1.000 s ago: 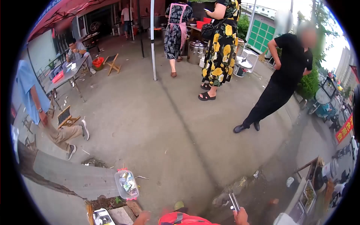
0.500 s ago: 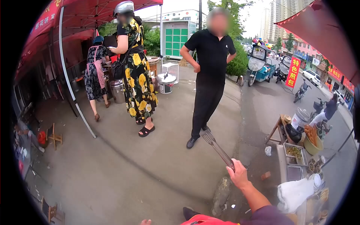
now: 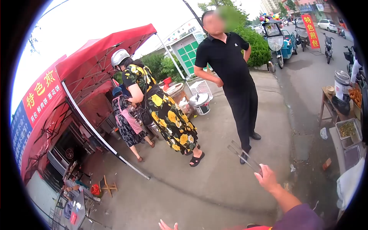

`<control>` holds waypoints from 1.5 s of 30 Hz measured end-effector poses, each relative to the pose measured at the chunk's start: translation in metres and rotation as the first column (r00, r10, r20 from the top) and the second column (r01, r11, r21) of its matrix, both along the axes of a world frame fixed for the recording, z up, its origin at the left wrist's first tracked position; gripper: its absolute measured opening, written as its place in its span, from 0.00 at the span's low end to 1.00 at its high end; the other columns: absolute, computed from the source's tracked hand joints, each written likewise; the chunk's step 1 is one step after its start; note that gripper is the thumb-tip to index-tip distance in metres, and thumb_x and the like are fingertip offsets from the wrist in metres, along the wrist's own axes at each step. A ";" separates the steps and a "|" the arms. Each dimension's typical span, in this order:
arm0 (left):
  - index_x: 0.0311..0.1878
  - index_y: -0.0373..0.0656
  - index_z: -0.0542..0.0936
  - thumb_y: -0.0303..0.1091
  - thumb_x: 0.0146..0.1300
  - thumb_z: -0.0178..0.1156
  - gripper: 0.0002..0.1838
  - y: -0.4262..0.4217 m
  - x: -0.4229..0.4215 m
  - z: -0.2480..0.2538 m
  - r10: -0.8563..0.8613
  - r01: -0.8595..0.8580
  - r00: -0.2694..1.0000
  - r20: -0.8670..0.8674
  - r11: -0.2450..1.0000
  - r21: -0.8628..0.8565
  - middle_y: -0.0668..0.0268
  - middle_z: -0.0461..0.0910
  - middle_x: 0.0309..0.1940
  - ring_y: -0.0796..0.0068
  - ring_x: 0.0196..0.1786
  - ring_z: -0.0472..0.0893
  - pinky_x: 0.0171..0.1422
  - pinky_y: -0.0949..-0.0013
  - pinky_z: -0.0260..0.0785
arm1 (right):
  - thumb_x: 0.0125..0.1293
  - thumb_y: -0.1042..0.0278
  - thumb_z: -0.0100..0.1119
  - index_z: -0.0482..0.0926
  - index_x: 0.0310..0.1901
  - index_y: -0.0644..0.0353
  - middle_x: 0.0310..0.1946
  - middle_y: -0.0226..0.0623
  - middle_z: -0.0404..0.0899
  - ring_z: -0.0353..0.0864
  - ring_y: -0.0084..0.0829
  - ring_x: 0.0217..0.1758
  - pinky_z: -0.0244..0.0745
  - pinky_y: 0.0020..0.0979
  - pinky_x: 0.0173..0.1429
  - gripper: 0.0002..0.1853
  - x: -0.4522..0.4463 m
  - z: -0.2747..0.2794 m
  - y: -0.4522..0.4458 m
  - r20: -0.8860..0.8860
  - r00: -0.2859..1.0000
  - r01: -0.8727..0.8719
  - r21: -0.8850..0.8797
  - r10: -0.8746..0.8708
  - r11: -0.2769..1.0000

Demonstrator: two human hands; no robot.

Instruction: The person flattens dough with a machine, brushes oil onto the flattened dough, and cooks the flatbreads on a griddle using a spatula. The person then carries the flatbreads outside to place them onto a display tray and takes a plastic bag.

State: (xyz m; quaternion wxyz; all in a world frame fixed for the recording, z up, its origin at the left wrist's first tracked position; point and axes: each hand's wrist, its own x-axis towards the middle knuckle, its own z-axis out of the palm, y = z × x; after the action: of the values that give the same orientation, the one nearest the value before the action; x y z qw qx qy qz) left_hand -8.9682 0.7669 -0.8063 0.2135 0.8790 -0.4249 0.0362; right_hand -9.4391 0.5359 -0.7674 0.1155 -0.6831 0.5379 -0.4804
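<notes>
In the head view my right hand is wrapped round the handle end of metal tongs, held out over the pavement at the lower right. The tongs' forked tips point up and left, with nothing visible between them. My left hand is at the bottom edge, partly cut off, fingers apart and holding nothing. Beyond the tongs stands a person in black, hands at the hips.
A person in a flowered dress and helmet and a person in a pink apron stand near the red canopy and its pole. A food tray sits at right; a folding stool is at left.
The view has swung right and tilted since the first frame. My right arm with the tongs is stretched out further than at first. More of my left hand's fingers show than half a second ago.
</notes>
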 end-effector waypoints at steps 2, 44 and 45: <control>0.68 0.35 0.45 0.52 0.52 0.61 0.50 0.014 0.009 -0.039 0.015 -0.006 0.989 -0.147 0.998 0.061 0.42 0.46 0.67 0.47 0.70 0.44 0.72 0.53 0.40 | 0.55 0.61 0.60 0.68 0.49 0.65 0.32 0.41 0.73 0.75 0.41 0.35 0.71 0.38 0.37 0.23 0.014 -0.007 0.002 -0.043 0.998 -0.046 0.057 0.049 0.997; 0.66 0.38 0.53 0.35 0.59 0.56 0.35 -0.057 0.454 0.001 0.126 -0.372 0.794 -0.594 0.874 -0.313 0.44 0.63 0.58 0.55 0.51 0.71 0.52 0.61 0.65 | 0.58 0.59 0.56 0.74 0.31 0.64 0.18 0.33 0.69 0.68 0.24 0.18 0.64 0.28 0.23 0.14 0.238 -0.057 0.000 0.484 0.414 0.332 0.708 -0.771 0.623; 0.66 0.38 0.53 0.34 0.59 0.56 0.34 -0.063 0.461 0.004 0.124 -0.394 0.779 -0.614 0.859 -0.327 0.44 0.64 0.57 0.55 0.50 0.73 0.51 0.61 0.67 | 0.59 0.60 0.56 0.73 0.29 0.63 0.16 0.32 0.68 0.67 0.25 0.16 0.63 0.29 0.21 0.13 0.242 -0.062 -0.004 0.469 0.371 0.343 0.733 -0.802 0.587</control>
State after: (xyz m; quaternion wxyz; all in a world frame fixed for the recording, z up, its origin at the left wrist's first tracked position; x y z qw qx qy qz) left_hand -8.5069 0.7035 -0.8028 0.5157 0.8281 -0.1927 -0.1055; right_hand -9.1968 0.5320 -0.8297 0.3278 -0.1025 0.7511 -0.5638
